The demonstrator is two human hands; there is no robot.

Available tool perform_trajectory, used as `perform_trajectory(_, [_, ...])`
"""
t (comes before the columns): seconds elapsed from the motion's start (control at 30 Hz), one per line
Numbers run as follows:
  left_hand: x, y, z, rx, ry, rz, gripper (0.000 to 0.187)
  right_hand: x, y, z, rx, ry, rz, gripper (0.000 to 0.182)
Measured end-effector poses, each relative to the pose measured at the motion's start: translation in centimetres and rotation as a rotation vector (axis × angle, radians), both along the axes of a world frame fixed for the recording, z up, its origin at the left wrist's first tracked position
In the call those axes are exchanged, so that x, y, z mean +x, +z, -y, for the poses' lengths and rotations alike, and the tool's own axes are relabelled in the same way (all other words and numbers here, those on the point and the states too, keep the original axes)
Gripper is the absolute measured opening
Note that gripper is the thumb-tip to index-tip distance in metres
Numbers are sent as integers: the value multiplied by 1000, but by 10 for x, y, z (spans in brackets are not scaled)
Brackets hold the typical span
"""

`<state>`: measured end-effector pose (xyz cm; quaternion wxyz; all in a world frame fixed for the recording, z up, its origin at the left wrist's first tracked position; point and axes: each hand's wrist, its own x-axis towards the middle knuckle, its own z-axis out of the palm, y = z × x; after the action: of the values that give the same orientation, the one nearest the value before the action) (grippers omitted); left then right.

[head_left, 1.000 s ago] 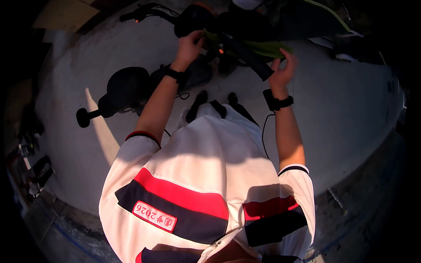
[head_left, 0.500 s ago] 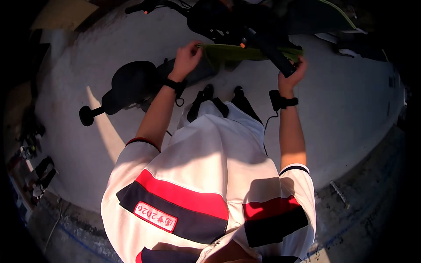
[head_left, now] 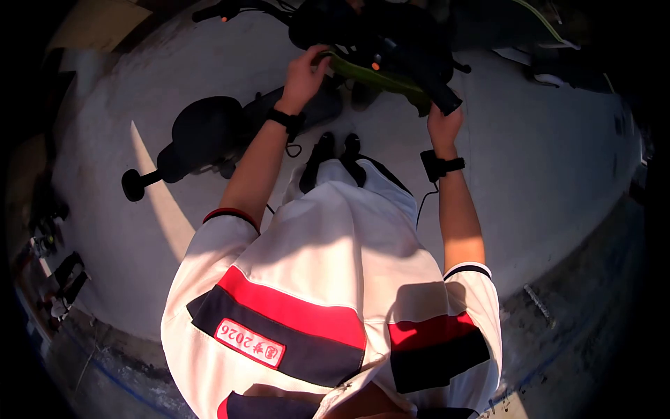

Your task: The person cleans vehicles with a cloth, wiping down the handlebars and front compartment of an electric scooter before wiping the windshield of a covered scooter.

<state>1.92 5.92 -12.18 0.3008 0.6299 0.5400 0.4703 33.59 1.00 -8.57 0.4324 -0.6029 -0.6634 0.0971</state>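
A green cloth [head_left: 380, 78] hangs in a slanting strip between my two hands, in front of a dark scooter [head_left: 335, 31]. My left hand [head_left: 305, 78] pinches its left end, fingers closed near the scooter's front. Its right end reaches my right hand [head_left: 444, 127], which is closed beneath the black handlebar grip [head_left: 441, 96]; the grip hides part of the fingers. An orange spot shows on the handlebar beside the cloth. Both wrists wear black bands with cables.
The scooter's dark seat [head_left: 206, 129] extends to the left, with a round black part [head_left: 132, 185] at its end. Pale concrete floor [head_left: 544, 174] surrounds my feet. Another dark vehicle [head_left: 572, 73] stands at the upper right. Assorted objects lie at the far left.
My right hand has moved left and slightly down, and my left hand slightly up. The cloth now slants and looks less stretched. The scooter's handlebar appears shifted left.
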Motion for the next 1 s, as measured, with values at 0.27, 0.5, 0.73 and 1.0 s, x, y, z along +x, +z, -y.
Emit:
perform_trajectory(0.27, [-28,-6,53,-301,192,-68,22,14,-66,3,-189,142,-160,33])
perform_trajectory(0.5, [-22,1,45,-239,312,-19,23,4,-49,7,-332,269,-257,18])
perform_trajectory(0.73, [-16,-1,5,37,293,-98,30,-3,-46,15,-353,289,-197,17])
perform_trajectory(1.0, [10,15,-55,249,-83,-424,61,-20,8,12,-369,117,-149,14])
